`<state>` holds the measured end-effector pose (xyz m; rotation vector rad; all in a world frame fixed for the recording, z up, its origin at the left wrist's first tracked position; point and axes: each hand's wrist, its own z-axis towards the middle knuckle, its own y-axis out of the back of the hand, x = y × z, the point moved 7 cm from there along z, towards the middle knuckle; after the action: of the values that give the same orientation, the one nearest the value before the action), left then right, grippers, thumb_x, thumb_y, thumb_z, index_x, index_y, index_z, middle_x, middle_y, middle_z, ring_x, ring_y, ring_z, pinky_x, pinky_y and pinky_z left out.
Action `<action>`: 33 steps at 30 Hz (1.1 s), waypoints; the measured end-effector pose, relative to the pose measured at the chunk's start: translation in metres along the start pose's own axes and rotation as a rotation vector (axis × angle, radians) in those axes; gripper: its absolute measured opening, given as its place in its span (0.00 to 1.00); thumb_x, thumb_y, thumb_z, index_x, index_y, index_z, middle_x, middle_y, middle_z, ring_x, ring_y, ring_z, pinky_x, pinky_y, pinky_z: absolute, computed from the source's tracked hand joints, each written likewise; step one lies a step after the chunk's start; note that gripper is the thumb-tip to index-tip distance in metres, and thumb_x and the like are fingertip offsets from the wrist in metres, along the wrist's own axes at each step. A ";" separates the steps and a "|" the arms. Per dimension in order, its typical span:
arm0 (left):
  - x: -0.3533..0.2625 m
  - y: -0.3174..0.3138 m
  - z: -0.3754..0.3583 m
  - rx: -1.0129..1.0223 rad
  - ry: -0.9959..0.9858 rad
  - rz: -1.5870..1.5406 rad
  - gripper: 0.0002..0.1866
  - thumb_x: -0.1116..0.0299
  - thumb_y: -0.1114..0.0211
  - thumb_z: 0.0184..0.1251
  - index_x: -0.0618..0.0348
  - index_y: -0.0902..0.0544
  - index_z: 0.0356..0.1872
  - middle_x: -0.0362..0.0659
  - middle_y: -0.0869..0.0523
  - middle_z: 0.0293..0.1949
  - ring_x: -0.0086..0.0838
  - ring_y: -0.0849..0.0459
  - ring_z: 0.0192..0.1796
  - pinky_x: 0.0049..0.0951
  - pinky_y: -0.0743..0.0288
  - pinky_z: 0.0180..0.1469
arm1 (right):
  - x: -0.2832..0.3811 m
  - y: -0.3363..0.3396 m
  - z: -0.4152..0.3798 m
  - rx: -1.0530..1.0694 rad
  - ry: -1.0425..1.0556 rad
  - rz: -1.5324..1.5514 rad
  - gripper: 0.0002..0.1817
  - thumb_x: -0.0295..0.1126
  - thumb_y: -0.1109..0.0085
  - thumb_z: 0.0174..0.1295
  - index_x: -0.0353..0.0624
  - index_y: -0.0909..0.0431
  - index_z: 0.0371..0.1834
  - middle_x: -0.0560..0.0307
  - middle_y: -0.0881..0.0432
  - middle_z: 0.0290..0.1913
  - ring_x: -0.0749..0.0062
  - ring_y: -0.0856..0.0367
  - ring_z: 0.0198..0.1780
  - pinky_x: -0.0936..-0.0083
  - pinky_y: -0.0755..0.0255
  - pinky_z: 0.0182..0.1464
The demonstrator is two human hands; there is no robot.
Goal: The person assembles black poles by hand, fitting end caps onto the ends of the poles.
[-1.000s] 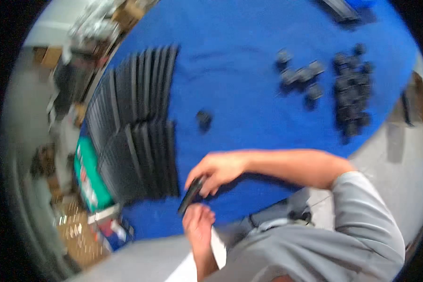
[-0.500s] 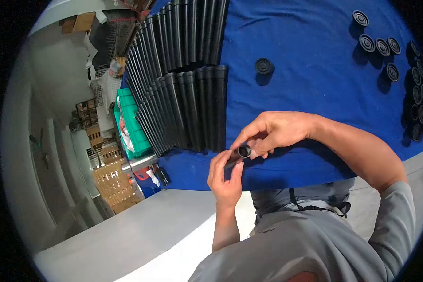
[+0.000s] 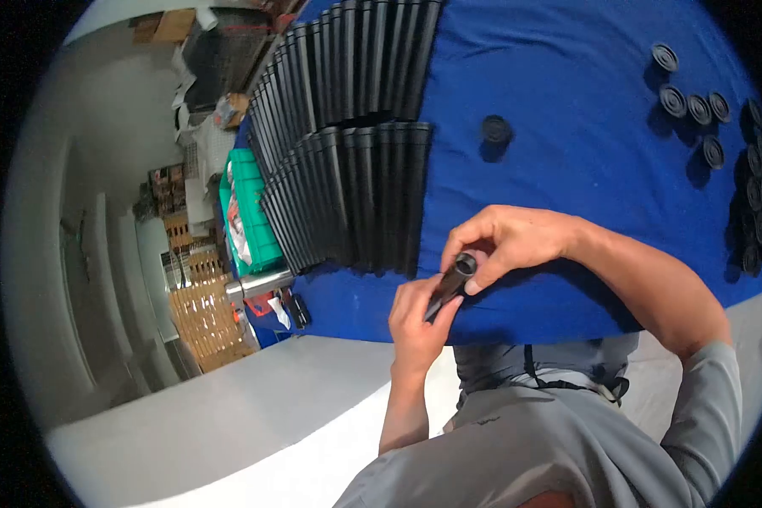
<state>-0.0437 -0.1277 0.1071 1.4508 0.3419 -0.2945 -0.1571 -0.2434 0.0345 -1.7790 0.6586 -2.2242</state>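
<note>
My left hand (image 3: 416, 326) is wrapped round a short-looking black tube (image 3: 446, 292), which slants up and to the right. The tube's round open end, with a shiny rim, faces up toward me. At that end my right hand (image 3: 516, 245) is closed, its thumb and fingers around the rim; the fingers behind the tube are partly hidden. Above the hands, a single round black cap (image 3: 495, 129) rests on the blue cloth (image 3: 559, 161).
Two rows of long black tubes (image 3: 368, 186) lie side by side at the left. Several ringed black caps (image 3: 673, 100) sit at the far right. A green crate (image 3: 254, 212) with white and red items stands beyond the tubes, near a silver cylinder (image 3: 262, 284).
The tube's open end has swung up and right, showing more of its side. My right thumb now lies against the rim. The whole view has shifted slightly.
</note>
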 end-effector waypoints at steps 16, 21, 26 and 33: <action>0.062 -0.064 -0.075 -0.434 0.712 -2.040 0.16 0.75 0.43 0.80 0.59 0.23 0.65 0.51 0.21 0.70 0.33 0.22 0.72 0.35 0.26 0.75 | 0.002 -0.008 -0.003 0.003 -0.140 -0.142 0.35 0.35 0.20 0.57 0.42 0.22 0.69 0.56 0.15 0.44 0.74 0.18 0.43 0.74 0.23 0.49; 0.072 -0.074 -0.082 -0.514 0.858 -2.051 0.15 0.67 0.42 0.83 0.64 0.21 0.62 0.50 0.19 0.67 0.32 0.22 0.71 0.33 0.26 0.76 | -0.001 -0.008 0.000 -0.019 -0.080 -0.268 0.27 0.27 0.30 0.63 0.40 0.22 0.68 0.54 0.14 0.44 0.74 0.16 0.43 0.74 0.22 0.49; 0.069 -0.081 -0.078 -0.315 0.737 -2.316 0.18 0.64 0.42 0.83 0.66 0.22 0.63 0.50 0.18 0.66 0.34 0.21 0.71 0.35 0.21 0.72 | -0.001 -0.011 -0.002 0.019 -0.108 -0.094 0.27 0.22 0.39 0.66 0.40 0.22 0.70 0.53 0.13 0.44 0.74 0.15 0.43 0.73 0.20 0.49; 0.040 -0.082 -0.068 -0.176 0.758 -2.293 0.22 0.57 0.40 0.81 0.61 0.22 0.65 0.49 0.16 0.63 0.37 0.17 0.65 0.42 0.17 0.67 | 0.007 -0.011 -0.002 0.030 -0.048 -0.197 0.26 0.25 0.35 0.66 0.44 0.19 0.69 0.57 0.12 0.41 0.76 0.17 0.40 0.73 0.22 0.46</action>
<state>-0.0433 -0.0681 0.0106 0.2439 2.4868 -1.4081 -0.1598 -0.2361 0.0452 -1.9524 0.4552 -2.2922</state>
